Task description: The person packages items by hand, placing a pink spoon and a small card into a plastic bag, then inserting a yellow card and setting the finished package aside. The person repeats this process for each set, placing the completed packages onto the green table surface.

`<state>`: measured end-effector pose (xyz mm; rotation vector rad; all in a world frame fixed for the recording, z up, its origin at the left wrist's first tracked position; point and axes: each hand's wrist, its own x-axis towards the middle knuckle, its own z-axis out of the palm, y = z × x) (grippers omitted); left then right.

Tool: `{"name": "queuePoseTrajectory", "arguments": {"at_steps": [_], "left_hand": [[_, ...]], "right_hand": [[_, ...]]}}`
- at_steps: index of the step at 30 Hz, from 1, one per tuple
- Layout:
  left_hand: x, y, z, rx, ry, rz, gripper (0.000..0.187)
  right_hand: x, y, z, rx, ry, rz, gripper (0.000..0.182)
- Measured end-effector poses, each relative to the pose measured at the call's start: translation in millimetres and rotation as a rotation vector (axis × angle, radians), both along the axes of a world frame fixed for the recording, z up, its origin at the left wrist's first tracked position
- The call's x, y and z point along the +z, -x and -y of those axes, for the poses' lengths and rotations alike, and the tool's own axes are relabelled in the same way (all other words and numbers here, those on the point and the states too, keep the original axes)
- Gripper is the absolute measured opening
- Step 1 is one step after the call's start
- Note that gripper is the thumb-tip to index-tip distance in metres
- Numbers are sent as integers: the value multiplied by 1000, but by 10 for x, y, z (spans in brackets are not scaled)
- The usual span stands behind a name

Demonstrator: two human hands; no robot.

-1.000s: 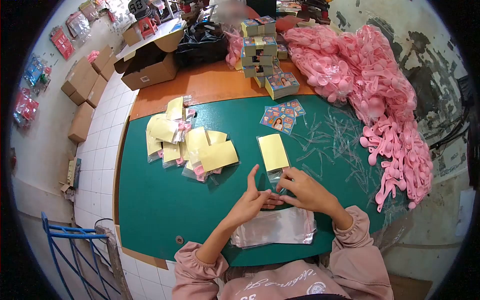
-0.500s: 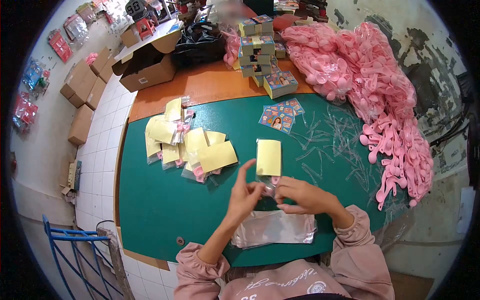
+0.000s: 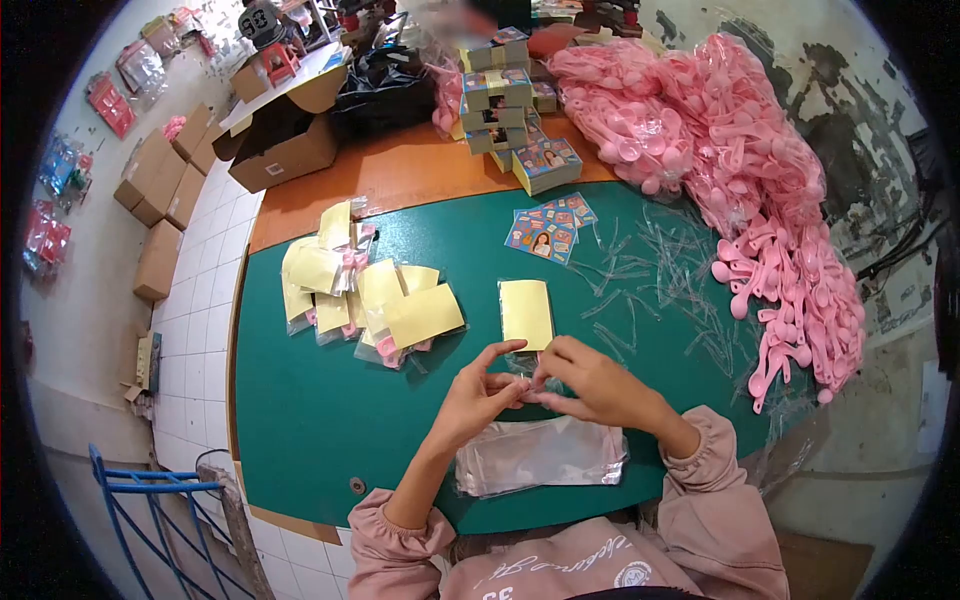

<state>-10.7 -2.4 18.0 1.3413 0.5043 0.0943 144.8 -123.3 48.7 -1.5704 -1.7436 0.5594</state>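
Both hands (image 3: pixel 540 385) pinching one packet (image 3: pixel 527 318), four loose cards (image 3: pixel 547 228)

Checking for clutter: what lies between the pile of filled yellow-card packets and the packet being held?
In the head view, only bare green table separates the pile of filled yellow-card packets from the held yellow-card packet.

White tiled floor (image 3: pixel 195 300), cardboard boxes (image 3: pixel 160 175) along wall, blue metal frame (image 3: pixel 150 500), possibly chair.

Two hands (image 3: pixel 480 390) (image 3: pixel 590 380), one open cardboard box (image 3: pixel 285 150), one black bag (image 3: pixel 385 85)
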Motion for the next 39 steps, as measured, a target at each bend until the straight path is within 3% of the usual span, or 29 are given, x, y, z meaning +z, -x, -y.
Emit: {"name": "queuePoseTrajectory", "arguments": {"at_steps": [9, 21, 24, 26, 28, 30, 32, 34, 35, 37, 39], "left_hand": [[14, 16, 68, 89, -8, 22, 72], [-89, -11, 85, 81, -21, 10, 73], [-57, -16, 80, 105, 15, 47, 72], [-6, -7, 49, 132, 70, 74, 69], [28, 24, 20, 156, 121, 96, 67], [53, 23, -1, 47, 141, 107, 53], [56, 13, 0, 27, 125, 82, 45], [40, -20, 12, 13, 110, 65, 37], [18, -21, 36, 11, 112, 83, 32], [2, -59, 36, 16, 108, 110, 28], [-7, -56, 60, 37, 177, 113, 25]], "right_hand": [[-97, 159, -5, -24, 16, 153, 16], [-80, 58, -2, 151, 66, 124, 13], [-3, -72, 13, 217, 86, -31, 14], [158, -209, 50, 242, 215, -357, 15], [179, -593, 129, 281, 134, -392, 17], [247, -1100, 323, 153, 174, -523, 14], [217, -1717, 507, -255, 293, -509, 12], [-603, -2745, 1092, -1107, 366, -249, 15], [-411, -2472, 1009, -1105, 366, -243, 15], [1, -1733, 713, -1009, 111, 638, 30], [335, -943, 326, -495, -160, 523, 39]]}}
